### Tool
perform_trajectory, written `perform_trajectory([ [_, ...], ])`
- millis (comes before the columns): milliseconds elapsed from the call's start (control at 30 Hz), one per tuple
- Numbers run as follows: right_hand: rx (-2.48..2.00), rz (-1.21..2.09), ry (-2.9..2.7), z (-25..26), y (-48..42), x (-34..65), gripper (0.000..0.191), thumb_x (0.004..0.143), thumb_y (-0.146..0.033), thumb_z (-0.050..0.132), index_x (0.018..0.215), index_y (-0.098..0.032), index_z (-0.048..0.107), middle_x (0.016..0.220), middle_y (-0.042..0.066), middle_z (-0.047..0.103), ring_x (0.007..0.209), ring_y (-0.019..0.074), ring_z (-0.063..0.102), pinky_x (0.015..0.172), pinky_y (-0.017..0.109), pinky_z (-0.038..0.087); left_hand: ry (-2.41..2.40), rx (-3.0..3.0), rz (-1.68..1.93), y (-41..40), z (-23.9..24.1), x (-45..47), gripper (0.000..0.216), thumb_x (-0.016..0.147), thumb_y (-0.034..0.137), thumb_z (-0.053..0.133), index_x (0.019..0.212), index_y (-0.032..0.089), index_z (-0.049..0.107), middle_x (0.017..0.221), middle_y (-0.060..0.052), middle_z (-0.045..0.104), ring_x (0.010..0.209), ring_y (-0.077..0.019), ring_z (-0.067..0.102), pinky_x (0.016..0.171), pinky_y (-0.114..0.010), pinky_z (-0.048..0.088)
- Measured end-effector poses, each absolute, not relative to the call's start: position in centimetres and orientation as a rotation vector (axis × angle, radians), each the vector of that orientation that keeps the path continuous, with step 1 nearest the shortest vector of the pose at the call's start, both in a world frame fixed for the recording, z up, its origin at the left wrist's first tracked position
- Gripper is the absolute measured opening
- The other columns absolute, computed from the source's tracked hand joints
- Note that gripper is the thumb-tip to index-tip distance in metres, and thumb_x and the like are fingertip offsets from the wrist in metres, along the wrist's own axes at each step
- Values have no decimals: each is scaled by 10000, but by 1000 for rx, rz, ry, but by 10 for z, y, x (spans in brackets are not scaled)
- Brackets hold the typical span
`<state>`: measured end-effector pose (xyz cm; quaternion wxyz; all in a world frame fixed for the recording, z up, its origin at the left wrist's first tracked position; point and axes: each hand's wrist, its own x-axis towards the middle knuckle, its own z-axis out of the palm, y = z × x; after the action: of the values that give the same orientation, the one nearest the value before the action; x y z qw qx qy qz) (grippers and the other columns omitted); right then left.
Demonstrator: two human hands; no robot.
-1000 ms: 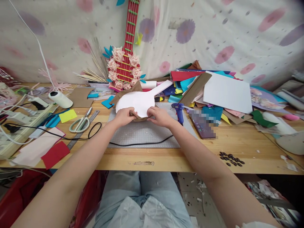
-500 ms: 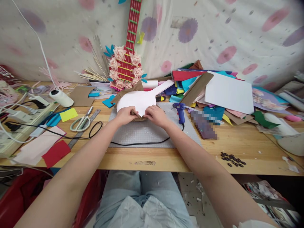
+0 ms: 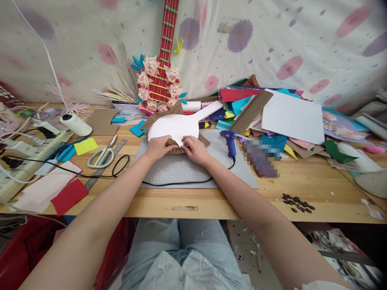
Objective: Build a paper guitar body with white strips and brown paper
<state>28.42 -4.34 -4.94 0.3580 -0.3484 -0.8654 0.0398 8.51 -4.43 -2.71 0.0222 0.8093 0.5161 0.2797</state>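
A white guitar-shaped board (image 3: 173, 125) lies over brown paper (image 3: 165, 113) on the grey cutting mat (image 3: 193, 171), its neck angled to the upper right. The brown paper sticks out around the rounded body. At the near edge, my left hand (image 3: 159, 148) pinches a fold of this paper against the board. Close beside it, my right hand (image 3: 194, 148) has its fingers closed on the same paper edge. The fingertips hide part of the fold. A blue glue gun (image 3: 230, 143) lies on the mat to the right of my right hand.
Scissors (image 3: 102, 155) and a steel ruler (image 3: 102, 171) lie left of the mat. A black cord (image 3: 181, 184) crosses its front. Behind stands a red paper guitar (image 3: 159, 86) with pink flowers. Coloured sheets (image 3: 238, 96) pile at the back right; black oval pieces (image 3: 298, 202) lie front right.
My right hand has shifted slightly along the near edge, its fingers drawn closer together on the paper. More folded brown paper shows between my hands.
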Motion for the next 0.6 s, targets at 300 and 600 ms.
perform_trajectory([
  [300, -1000, 99, -2211, -47, -45, 283, 28, 826, -209, 486, 829, -212, 514, 1018, 70, 623, 950, 204, 565, 767, 320, 441, 1518, 2964, 1137, -38, -38, 96, 412, 874, 524, 412, 726, 179, 582, 839, -47, 667, 672, -134, 592, 507, -268, 308],
  [600, -977, 100, -2223, -47, -51, 282, 147, 860, -287, 438, 950, -198, 511, 1035, 91, 601, 991, 214, 543, 838, 342, 436, 1542, 3083, 1068, -36, -35, 98, 383, 901, 442, 412, 661, 179, 552, 740, -38, 632, 590, -124, 563, 486, -276, 284],
])
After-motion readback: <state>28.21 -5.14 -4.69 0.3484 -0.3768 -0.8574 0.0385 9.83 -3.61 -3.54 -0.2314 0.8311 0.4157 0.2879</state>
